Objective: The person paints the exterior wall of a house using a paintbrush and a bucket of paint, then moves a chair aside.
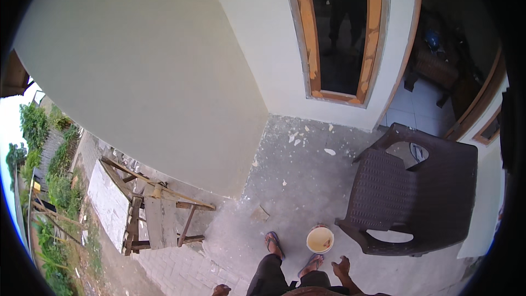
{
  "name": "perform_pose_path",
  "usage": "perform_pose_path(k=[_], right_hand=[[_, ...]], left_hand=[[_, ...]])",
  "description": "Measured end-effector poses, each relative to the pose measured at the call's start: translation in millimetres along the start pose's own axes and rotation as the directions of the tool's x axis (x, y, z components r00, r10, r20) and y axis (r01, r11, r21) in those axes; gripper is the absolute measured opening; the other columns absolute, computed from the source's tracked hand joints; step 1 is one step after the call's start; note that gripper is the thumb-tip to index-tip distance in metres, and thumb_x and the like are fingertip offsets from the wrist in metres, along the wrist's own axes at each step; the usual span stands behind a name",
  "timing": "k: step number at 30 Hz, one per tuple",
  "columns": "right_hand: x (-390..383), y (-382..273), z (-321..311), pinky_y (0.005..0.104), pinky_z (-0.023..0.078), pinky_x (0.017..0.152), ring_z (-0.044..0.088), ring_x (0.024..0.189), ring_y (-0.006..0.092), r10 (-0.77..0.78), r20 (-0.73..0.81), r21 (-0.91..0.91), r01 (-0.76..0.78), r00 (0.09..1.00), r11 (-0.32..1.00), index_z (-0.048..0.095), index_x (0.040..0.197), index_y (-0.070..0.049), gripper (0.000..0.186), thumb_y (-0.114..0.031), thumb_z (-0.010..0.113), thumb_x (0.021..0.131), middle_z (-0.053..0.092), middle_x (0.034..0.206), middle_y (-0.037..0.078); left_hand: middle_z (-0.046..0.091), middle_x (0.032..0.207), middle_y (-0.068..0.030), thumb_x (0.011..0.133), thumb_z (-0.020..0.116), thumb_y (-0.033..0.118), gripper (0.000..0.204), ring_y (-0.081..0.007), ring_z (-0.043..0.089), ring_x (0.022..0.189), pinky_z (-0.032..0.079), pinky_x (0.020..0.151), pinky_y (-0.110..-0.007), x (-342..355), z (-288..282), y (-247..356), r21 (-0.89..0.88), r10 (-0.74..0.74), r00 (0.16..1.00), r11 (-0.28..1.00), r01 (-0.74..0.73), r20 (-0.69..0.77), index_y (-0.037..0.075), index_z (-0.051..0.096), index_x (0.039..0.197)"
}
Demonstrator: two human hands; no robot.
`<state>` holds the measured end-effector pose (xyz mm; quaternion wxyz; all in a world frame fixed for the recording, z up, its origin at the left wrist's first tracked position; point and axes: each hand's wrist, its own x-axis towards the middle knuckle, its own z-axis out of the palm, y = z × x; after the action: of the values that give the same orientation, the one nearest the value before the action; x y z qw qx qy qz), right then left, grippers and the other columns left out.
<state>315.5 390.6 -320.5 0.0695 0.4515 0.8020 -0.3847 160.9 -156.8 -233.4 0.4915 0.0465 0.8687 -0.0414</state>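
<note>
Hands, two, each grip empty: right hand (342, 267) near one bucket (320, 239), left hand (221, 290).

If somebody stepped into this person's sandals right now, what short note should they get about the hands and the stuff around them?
Left hand: at the lower edge by the left leg, mostly cut off, so I cannot tell if it holds anything.
Right hand: open, empty, hanging beside the right leg, nearest the small round bucket.
Bucket: upright on the concrete floor just ahead of the feet, with pale cream stuff inside; nobody touches it.
Around: brown plastic chair to the right, wooden trestle to the left, pale flecks on the floor near the wall.
Nothing is in hand; no work visibly started.
</note>
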Motion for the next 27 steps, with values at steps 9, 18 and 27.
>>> perform_pose_path(k=[9,18,27], right_hand=[[124.4,21.7,-51.1,0.046,0.042,0.087,0.055,0.104,0.0356,-0.461,0.135,-0.196,0.479,0.877,0.855,0.065,0.098,-0.003,0.043,-0.042,0.054,0.084,0.063,0.104,0.019],[112.9,-91.8,-169.5,0.0474,0.044,0.087,0.057,0.102,0.0374,-0.213,-0.18,-0.121,0.194,0.96,0.974,0.065,0.099,-0.002,0.039,-0.037,0.058,0.082,0.063,0.102,0.021],[68.8,-83.4,-188.1,0.0488,0.046,0.087,0.059,0.099,0.0393,-0.007,-0.334,-0.09,-0.025,0.943,0.996,0.066,0.1,-0.001,0.037,-0.032,0.061,0.08,0.064,0.099,0.023]], left_hand=[[0.064,0.108,-0.0163,0.081,0.06,0.034,0.041,-0.029,0.06,0.1,0.046,0.083,-0.037,-32.2,-94.9,75.9,-0.433,-0.067,0.979,0.901,-0.024,-0.192,0.008,0.061,0.114],[0.064,0.105,-0.017,0.081,0.061,0.029,0.043,-0.0279,0.061,0.091,0.045,0.075,-0.036,-27.8,-104.0,99.5,-0.537,-0.057,0.963,0.838,-0.096,-0.262,0.006,0.056,0.117],[0.064,0.101,-0.0177,0.081,0.062,0.025,0.046,-0.0269,0.062,0.083,0.044,0.066,-0.034,-49.2,-70.0,87.5,-0.609,-0.113,0.964,0.791,-0.059,-0.24,0.004,0.052,0.121]])
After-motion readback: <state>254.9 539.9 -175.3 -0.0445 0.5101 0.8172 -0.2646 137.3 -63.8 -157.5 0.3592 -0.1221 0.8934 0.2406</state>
